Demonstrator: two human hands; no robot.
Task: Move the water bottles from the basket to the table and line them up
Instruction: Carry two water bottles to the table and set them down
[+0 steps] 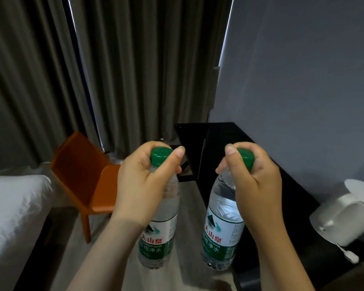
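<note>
Two clear water bottles with green caps and green-white labels hang in the air, one in each hand. My left hand [141, 185] grips the left bottle [159, 234] round its neck, just under the cap. My right hand [254, 185] grips the right bottle [221, 227] the same way. The left bottle is over the floor; the right one is at the left edge of the black table [282, 185]. No basket is in view.
A white electric kettle [345, 215] stands on the black table at the right, against the grey wall. An orange chair [86, 179] is at the left, a white bed [11, 217] further left. Grey curtains hang behind.
</note>
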